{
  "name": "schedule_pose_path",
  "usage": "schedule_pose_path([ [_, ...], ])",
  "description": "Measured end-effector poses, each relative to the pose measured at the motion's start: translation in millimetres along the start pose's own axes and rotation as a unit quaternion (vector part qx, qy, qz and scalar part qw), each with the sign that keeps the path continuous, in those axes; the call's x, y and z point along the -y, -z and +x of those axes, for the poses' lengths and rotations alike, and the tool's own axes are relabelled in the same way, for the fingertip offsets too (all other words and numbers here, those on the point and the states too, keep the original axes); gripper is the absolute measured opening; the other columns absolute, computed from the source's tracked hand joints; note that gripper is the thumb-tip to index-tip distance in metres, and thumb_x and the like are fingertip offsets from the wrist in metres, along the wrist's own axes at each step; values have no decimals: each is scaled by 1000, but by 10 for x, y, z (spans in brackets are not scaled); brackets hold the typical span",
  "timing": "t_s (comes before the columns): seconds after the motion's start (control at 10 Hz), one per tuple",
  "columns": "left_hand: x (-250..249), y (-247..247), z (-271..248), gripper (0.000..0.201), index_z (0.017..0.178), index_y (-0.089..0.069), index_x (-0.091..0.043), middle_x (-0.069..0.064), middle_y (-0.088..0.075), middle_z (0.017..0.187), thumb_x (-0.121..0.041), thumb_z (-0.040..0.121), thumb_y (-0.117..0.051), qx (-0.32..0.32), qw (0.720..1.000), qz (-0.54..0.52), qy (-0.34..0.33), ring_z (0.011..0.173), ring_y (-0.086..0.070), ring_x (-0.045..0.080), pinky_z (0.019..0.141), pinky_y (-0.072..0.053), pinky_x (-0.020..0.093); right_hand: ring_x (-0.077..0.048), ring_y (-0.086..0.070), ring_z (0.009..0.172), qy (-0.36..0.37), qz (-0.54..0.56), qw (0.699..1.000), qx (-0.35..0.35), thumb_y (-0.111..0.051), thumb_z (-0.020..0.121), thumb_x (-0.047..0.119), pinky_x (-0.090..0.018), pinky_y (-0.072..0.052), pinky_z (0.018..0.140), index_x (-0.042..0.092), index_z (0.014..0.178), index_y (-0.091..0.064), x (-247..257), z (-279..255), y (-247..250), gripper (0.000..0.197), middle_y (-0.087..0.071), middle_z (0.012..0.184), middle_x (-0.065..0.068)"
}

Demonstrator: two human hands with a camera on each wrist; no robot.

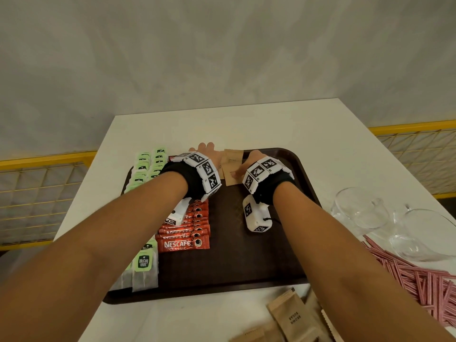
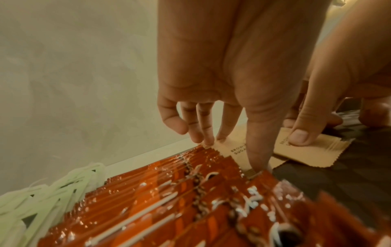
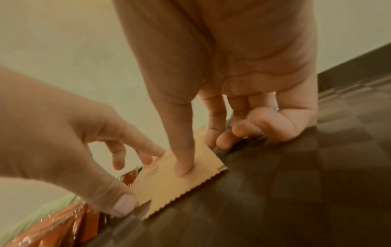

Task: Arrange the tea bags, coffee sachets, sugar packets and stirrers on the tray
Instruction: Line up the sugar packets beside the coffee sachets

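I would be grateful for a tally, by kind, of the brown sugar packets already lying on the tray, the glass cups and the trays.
Brown sugar packets on the tray: 2
Glass cups: 2
Trays: 1
Total: 5

Two hands, one tray, two glass cups and a spread of tea-time supplies.

On the tray (image 1: 259, 267): two brown sugar packets (image 1: 232, 166), a row of roughly ten red coffee sachets (image 1: 183, 233) and a column of green-tagged tea bags (image 1: 145, 169) (too overlapped to count). Off it: at least three more sugar packets (image 1: 291, 317), two glass cups (image 1: 360, 208), countless pink stirrers (image 1: 419, 280).
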State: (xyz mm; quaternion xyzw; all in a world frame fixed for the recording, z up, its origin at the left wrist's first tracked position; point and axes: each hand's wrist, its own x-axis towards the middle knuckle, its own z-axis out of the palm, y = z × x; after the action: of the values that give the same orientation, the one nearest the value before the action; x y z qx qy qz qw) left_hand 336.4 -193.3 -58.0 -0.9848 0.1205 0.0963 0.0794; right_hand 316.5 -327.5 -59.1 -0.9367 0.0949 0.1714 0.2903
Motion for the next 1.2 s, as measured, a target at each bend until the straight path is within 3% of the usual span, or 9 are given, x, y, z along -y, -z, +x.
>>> schedule_pose_path([
  [0.1, 9, 4, -11, 28, 120, -49, -12, 10, -40, 127, -19, 93, -50, 6, 1000, -2, -4, 121, -36, 28, 97, -30, 37, -29, -65, 83, -8, 11, 1000, -6, -72, 77, 25, -34, -52, 76, 3, 81, -63, -24, 23, 38, 24, -67, 83, -11],
  [0.3, 24, -17, 26, 23, 116, -53, -11, 8, -42, 127, -14, 94, -48, 1, 1000, 19, -10, 120, -37, 25, 85, -28, 32, -18, -54, 60, -32, 32, 998, -50, -66, 83, 21, -20, -36, 48, 10, 66, -49, -54, 53, 55, 27, -55, 67, -4],
  [0.5, 26, -31, 32, 5, 92, -54, -15, 7, -43, 122, -12, 92, -50, -4, 1000, 7, 4, 113, -38, 21, 79, -21, 31, -27, -61, 72, -38, 38, 998, -33, -68, 78, 24, -28, -48, 60, 8, 65, -50, 32, 64, 43, 28, -61, 76, -10],
  [0.7, 33, -25, 18, 27, 118, -52, -11, 11, -41, 126, -12, 91, -49, -9, 1000, 21, -15, 120, -36, 27, 96, -32, 37, -10, -44, 63, -33, 132, 991, -10, -67, 83, 25, -22, -40, 60, 23, 63, -38, 86, 59, 81, 35, -48, 80, -1],
  [0.8, 44, -34, 23, 30, 119, -52, -12, 11, -41, 126, -12, 89, -53, -2, 1000, 25, -15, 120, -37, 28, 96, -32, 38, -24, -62, 82, -37, 86, 996, -3, -70, 79, 22, -42, -54, 77, 19, 58, -46, 142, 120, 53, 32, -60, 93, -10],
  [0.9, 76, -50, 43, 29, 117, -54, -13, 10, -41, 124, -13, 88, -55, 4, 1000, 26, -16, 117, -37, 29, 94, -33, 39, -38, -61, 100, -35, 22, 999, -3, -70, 74, 27, -58, -48, 89, 16, 60, -54, 157, 216, 12, 23, -66, 100, -14],
  [1.0, 82, -71, 61, 26, 114, -54, -10, 10, -41, 123, -11, 89, -53, 2, 1000, 25, -12, 116, -38, 29, 92, -33, 38, -30, -58, 96, -34, 66, 997, -20, -66, 79, 21, -42, -52, 82, 17, 61, -48, 141, 151, 50, 25, -62, 100, -10],
  [1.1, 72, -74, 82, 24, 111, -54, -10, 10, -41, 122, -10, 87, -52, 9, 1000, 11, -6, 114, -39, 29, 91, -32, 38, -18, -44, 91, -45, 143, 988, -25, -63, 86, 19, -28, -39, 74, 23, 65, -36, 94, 104, 82, 34, -46, 100, -5],
  [1.2, 69, -87, 95, 24, 112, -55, -10, 10, -42, 123, -8, 89, -50, -2, 1000, 10, -7, 115, -38, 28, 91, -32, 37, -18, -40, 91, -48, 154, 987, -23, -62, 88, 19, -27, -35, 77, 23, 64, -33, 99, 67, 97, 37, -41, 78, 0],
])
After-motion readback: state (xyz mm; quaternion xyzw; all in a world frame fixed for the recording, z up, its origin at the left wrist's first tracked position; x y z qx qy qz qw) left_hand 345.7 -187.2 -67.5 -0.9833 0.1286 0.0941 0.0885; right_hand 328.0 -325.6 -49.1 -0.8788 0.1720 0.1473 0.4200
